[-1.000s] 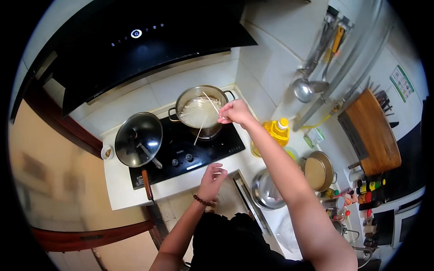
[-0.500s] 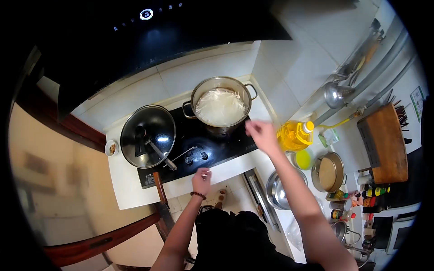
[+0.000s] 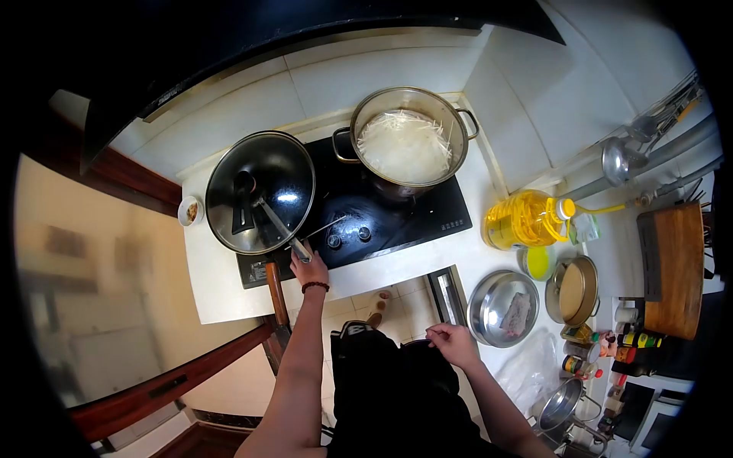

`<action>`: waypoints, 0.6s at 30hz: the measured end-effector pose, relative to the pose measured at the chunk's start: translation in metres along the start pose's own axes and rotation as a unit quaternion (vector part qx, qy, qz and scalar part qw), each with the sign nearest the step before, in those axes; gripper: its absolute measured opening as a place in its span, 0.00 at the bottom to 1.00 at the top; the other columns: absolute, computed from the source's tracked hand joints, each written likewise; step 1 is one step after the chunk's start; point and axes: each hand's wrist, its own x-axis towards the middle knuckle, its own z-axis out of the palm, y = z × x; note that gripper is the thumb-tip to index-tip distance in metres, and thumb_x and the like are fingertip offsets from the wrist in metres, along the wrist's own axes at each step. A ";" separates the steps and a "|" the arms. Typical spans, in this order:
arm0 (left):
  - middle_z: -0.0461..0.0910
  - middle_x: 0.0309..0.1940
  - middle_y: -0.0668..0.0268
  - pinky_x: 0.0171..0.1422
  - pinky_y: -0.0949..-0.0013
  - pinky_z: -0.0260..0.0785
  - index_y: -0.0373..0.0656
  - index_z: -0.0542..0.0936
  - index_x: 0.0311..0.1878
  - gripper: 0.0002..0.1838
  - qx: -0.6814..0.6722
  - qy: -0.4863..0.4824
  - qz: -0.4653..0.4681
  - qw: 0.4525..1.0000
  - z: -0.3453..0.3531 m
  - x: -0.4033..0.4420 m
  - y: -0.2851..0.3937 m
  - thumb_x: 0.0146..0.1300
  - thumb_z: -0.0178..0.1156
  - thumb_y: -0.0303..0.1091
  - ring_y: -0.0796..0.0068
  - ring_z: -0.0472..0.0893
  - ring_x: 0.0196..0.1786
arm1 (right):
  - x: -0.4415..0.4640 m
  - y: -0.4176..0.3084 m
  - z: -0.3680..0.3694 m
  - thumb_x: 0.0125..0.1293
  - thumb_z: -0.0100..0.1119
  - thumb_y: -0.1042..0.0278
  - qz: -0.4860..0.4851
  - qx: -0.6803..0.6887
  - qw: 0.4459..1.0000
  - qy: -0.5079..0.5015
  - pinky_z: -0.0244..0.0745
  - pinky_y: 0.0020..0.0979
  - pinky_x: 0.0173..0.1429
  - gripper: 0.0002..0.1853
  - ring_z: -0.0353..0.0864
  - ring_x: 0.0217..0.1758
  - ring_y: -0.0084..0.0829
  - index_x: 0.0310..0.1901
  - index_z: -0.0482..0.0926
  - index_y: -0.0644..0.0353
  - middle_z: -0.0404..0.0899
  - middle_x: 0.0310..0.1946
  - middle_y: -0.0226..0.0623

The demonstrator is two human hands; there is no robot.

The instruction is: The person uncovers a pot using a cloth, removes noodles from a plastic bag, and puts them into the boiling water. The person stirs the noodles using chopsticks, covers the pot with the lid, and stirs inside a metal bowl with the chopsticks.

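Note:
My left hand [image 3: 308,267], with a beaded bracelet at its wrist, is at the front edge of the black cooktop [image 3: 416,229]. Its fingers are round the end of the metal utensil [image 3: 279,219] that lies across the glass lid [image 3: 279,172] of the wok on the left. Close to my body, my right hand [image 3: 456,343] has its fingers drawn together; anything between them is too small to make out. The two-handled pot [image 3: 411,179] on the back right holds pale strips in cloudy liquid. A thin stick [image 3: 327,227] lies on the cooktop near the knobs.
An oil bottle [image 3: 515,220], a green-yellow cup [image 3: 537,262], a metal lid [image 3: 489,294] and a pan [image 3: 578,290] stand at the right. The wok's wooden handle [image 3: 276,292] juts over the front edge. A small bowl [image 3: 190,211] sits at the left.
My left hand has moved left and up to the utensil on the wok lid. My right hand has drawn back from beside the pot to near my body. The view has shifted.

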 end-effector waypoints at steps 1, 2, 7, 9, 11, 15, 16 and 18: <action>0.63 0.76 0.56 0.75 0.46 0.54 0.46 0.67 0.74 0.28 -0.001 -0.001 -0.002 1.000 0.002 0.006 0.001 0.71 0.56 0.33 0.48 0.64 0.75 | 0.000 -0.005 0.001 0.69 0.65 0.69 -0.006 -0.018 1.000 -0.003 0.81 0.27 0.37 0.09 0.89 0.30 0.25 0.43 0.87 0.65 0.88 0.29 0.38; 0.63 0.76 0.56 0.74 0.47 0.55 0.46 0.67 0.74 0.29 0.033 -0.014 0.003 0.999 0.003 0.013 0.002 0.71 0.56 0.32 0.48 0.64 0.75 | 0.002 -0.002 0.002 0.69 0.65 0.69 -0.006 -0.020 1.000 -0.004 0.81 0.27 0.37 0.09 0.89 0.30 0.25 0.43 0.87 0.65 0.88 0.29 0.38; 0.77 0.64 0.53 0.67 0.47 0.61 0.44 0.78 0.64 0.21 0.067 0.023 0.018 0.997 0.006 0.011 -0.005 0.69 0.58 0.33 0.49 0.70 0.68 | 0.009 0.010 -0.002 0.71 0.64 0.71 -0.005 -0.026 0.999 -0.018 0.82 0.26 0.40 0.09 0.89 0.34 0.25 0.45 0.85 0.69 0.89 0.33 0.37; 0.78 0.61 0.55 0.66 0.48 0.61 0.45 0.79 0.63 0.21 0.079 0.011 0.031 0.996 -0.004 -0.009 -0.008 0.67 0.61 0.34 0.51 0.72 0.65 | 0.010 0.017 -0.001 0.71 0.64 0.71 -0.011 -0.018 1.000 -0.011 0.81 0.26 0.40 0.09 0.89 0.34 0.25 0.45 0.85 0.69 0.89 0.33 0.37; 0.80 0.54 0.57 0.62 0.50 0.62 0.46 0.81 0.61 0.22 0.092 -0.005 0.055 0.994 -0.013 -0.030 -0.007 0.63 0.65 0.37 0.55 0.74 0.59 | 0.012 0.018 -0.002 0.71 0.64 0.71 -0.023 -0.013 1.000 -0.001 0.81 0.26 0.40 0.09 0.89 0.34 0.25 0.45 0.85 0.69 0.89 0.33 0.37; 0.78 0.55 0.62 0.60 0.52 0.62 0.49 0.82 0.62 0.24 0.064 -0.020 0.075 0.995 -0.022 -0.061 -0.017 0.62 0.67 0.39 0.61 0.73 0.58 | 0.011 0.020 -0.003 0.68 0.66 0.67 -0.028 -0.001 0.999 0.025 0.81 0.29 0.37 0.10 0.89 0.28 0.28 0.43 0.87 0.65 0.88 0.29 0.42; 0.80 0.52 0.63 0.59 0.54 0.64 0.49 0.82 0.61 0.23 0.074 -0.016 0.078 0.994 -0.023 -0.064 -0.020 0.62 0.67 0.38 0.63 0.75 0.56 | 0.010 0.023 -0.003 0.68 0.66 0.67 -0.033 -0.007 0.999 0.027 0.81 0.29 0.37 0.10 0.88 0.28 0.28 0.43 0.87 0.65 0.88 0.29 0.42; 0.81 0.49 0.63 0.58 0.54 0.64 0.48 0.82 0.59 0.21 0.054 -0.028 0.060 0.996 -0.012 -0.063 -0.032 0.63 0.66 0.38 0.62 0.77 0.53 | 0.009 0.028 -0.001 0.68 0.66 0.66 -0.033 -0.021 0.999 0.027 0.81 0.30 0.37 0.10 0.88 0.28 0.29 0.43 0.87 0.65 0.88 0.29 0.43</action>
